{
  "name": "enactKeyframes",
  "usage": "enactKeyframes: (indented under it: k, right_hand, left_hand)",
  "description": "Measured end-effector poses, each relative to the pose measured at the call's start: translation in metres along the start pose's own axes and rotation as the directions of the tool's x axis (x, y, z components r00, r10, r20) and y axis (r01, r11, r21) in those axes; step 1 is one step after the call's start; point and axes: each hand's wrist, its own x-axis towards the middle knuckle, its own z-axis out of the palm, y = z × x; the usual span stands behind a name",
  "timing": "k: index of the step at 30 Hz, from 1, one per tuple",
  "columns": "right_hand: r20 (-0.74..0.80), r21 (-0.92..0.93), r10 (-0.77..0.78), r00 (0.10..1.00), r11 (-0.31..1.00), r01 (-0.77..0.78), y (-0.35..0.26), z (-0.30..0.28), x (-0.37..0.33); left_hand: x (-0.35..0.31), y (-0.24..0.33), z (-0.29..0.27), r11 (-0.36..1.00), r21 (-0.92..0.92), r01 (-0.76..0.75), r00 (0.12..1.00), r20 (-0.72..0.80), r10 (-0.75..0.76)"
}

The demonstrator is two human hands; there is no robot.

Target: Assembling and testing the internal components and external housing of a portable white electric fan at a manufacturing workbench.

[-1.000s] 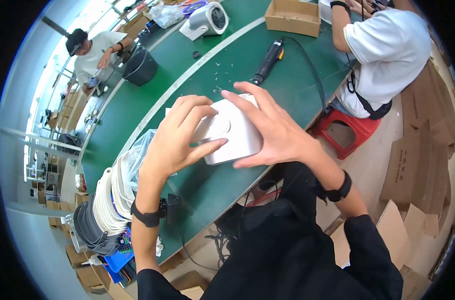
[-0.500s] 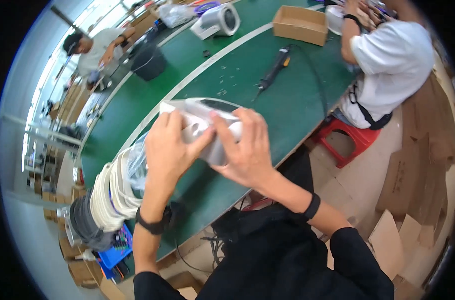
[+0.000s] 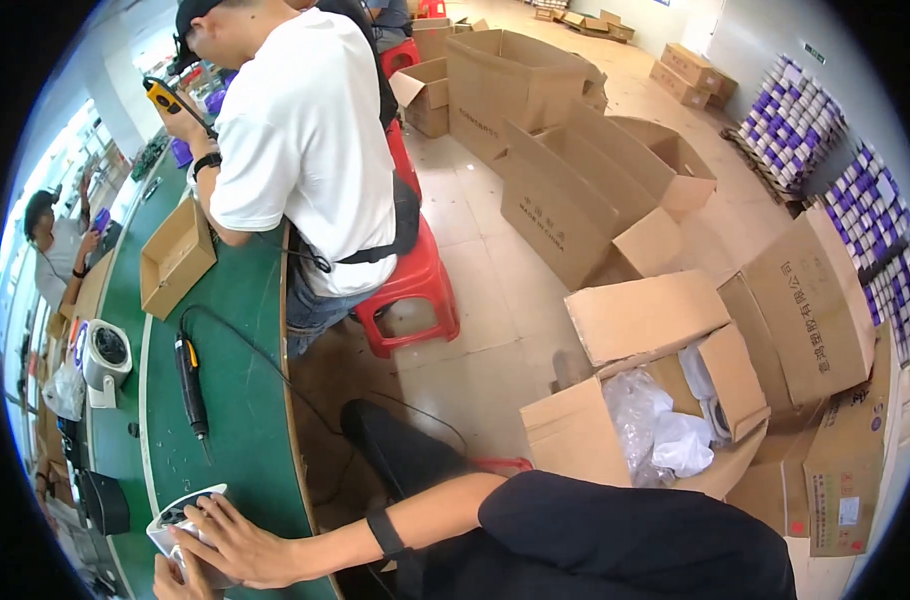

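Observation:
At the lower left, a white plastic housing (image 3: 162, 532) with a dark inside sits at the table's near end. My right hand (image 3: 240, 548) lies across it with the fingers curled over its edge. Only part of my left hand (image 3: 178, 582) shows at the lower edge, its fingers bent against the housing's near side. A black electric screwdriver (image 3: 190, 385) with a cord lies on the green table (image 3: 250, 400) just beyond my hands, its bit toward them.
An open carton (image 3: 575, 440) with clear plastic bags stands at my right, among larger cartons (image 3: 565, 215). A co-worker (image 3: 295, 130) on a red stool (image 3: 425, 290) holds a yellow-and-black tool (image 3: 162, 95). A cardboard tray (image 3: 180, 258) and a white round-fronted device (image 3: 105, 355) are on the table.
The view has swung to the right, bringing the cartons into sight. The white housing, held up between both hands before, is now low at the left of the picture, still in them.

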Motion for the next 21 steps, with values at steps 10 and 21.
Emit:
enactKeyframes:
  k: [10,21]
  right_hand:
    - [-0.082,-0.019,0.070,0.994,0.997,-0.072,-0.013,0.013,0.004]
    - [0.260,0.545,-0.353,0.899,0.822,0.165,0.033,-0.060,0.096]
  left_hand:
    - [0.017,-0.053,0.033,0.951,-0.053,-0.305,0.911,-0.307,0.275]
    - [-0.011,-0.068,0.000,0.685,0.075,-0.725,0.669,-0.163,0.726]
